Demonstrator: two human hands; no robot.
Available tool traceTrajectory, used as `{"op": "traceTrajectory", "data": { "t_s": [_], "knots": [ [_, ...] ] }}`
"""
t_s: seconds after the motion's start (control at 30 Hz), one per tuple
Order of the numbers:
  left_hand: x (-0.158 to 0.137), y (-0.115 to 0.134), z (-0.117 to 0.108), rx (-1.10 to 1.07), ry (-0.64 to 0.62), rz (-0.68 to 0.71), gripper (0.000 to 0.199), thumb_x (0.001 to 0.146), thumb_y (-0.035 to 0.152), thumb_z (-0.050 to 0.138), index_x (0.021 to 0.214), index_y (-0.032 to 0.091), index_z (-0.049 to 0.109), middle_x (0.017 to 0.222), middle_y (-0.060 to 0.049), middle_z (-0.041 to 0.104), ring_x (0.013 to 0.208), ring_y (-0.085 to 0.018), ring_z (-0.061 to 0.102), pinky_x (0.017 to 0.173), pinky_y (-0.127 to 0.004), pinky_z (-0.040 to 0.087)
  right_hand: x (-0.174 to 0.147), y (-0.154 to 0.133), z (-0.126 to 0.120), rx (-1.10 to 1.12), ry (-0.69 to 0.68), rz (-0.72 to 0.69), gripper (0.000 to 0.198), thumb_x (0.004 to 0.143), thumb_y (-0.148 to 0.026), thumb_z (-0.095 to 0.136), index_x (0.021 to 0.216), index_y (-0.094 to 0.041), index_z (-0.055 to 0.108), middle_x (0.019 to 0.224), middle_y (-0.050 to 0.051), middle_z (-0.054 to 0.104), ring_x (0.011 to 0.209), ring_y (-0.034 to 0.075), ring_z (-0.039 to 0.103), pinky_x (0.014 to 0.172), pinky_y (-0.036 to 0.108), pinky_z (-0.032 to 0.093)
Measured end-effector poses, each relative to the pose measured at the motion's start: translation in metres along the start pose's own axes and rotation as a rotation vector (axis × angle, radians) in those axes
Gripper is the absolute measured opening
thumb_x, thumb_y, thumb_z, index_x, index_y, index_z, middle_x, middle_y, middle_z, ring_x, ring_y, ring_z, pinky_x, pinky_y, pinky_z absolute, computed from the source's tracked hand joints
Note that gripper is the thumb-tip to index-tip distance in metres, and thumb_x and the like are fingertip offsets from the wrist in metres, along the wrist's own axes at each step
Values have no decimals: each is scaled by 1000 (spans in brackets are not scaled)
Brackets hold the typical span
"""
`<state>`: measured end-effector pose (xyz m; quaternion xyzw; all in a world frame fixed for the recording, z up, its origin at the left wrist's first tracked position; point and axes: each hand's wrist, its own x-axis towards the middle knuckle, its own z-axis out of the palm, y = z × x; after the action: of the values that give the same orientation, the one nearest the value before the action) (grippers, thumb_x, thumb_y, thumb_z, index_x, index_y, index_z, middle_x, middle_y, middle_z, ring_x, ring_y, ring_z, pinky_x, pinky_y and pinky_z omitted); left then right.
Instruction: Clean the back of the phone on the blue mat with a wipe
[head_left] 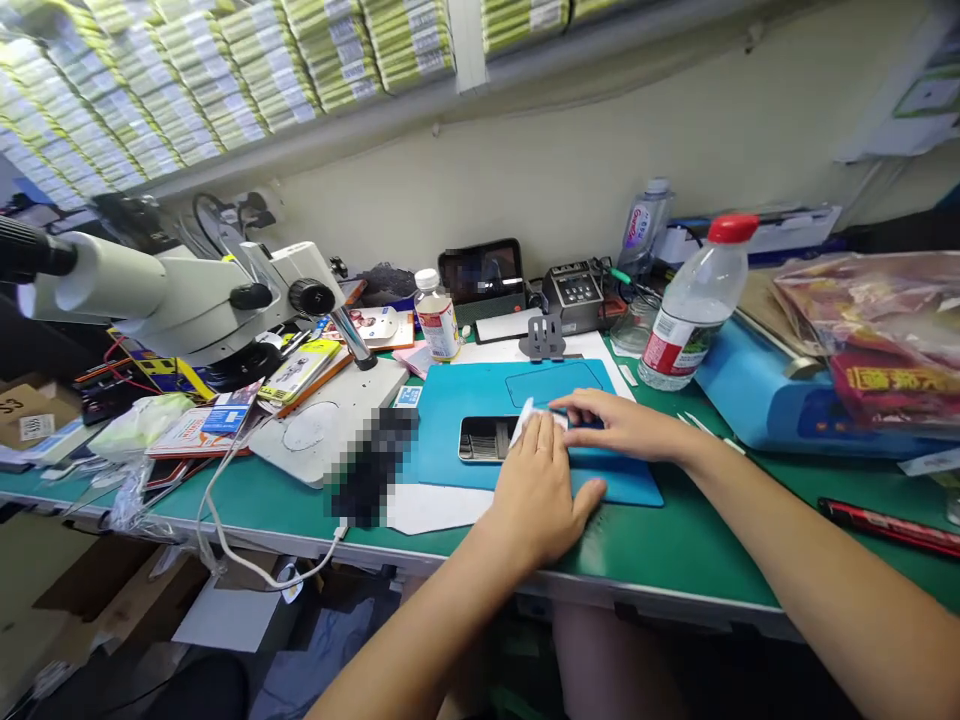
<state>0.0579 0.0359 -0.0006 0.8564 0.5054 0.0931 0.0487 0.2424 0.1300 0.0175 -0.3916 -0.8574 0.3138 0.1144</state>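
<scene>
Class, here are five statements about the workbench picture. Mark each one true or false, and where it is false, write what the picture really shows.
1. A phone lies on the blue mat. True.
2. The left hand rests flat on a white wipe over the phone. True.
3. The right hand grips the red-capped bottle. False: it lies on the mat by the phone; the bottle stands apart, behind it.
4. The microscope stands to the right of the mat. False: it is on the left.
5. The bench top is green. True.
</scene>
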Motion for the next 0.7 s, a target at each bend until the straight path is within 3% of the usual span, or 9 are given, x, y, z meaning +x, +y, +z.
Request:
{"op": "traceTrajectory", "data": {
  "t_s": [0.07,0.23,0.43,0.7],
  "knots": [
    [-12,-10,-1,-14,0,-3,77,104,56,30,155,-2,31,163,-23,26,153,-33,22,124,-45,25,0,-1,-1,-31,-6,6,78,78,-74,63,133,-20,62,99,8,60,94,29,58,84,43,48],
    [-44,-44,-9,26,-11,-160,75,103,53,35,155,-1,31,163,-23,23,153,-34,23,122,-48,29,0,-5,-1,-84,-3,27,78,68,-72,73,131,-28,65,102,8,61,99,32,58,89,48,49],
    [-78,-46,-7,6,-20,-181,77,103,55,35,159,3,24,165,-18,13,154,-32,16,125,-47,25,1,-9,-2,-93,-22,67,74,69,-71,72,129,-27,65,105,9,62,101,34,60,90,49,49],
    [-38,-62,-18,-30,-11,-264,78,103,54,31,157,-3,25,163,-24,19,153,-33,18,124,-48,25,-1,-11,-2,-100,-37,74,72,72,-67,73,131,-28,63,109,10,62,105,35,59,92,50,49]
  ]
}}
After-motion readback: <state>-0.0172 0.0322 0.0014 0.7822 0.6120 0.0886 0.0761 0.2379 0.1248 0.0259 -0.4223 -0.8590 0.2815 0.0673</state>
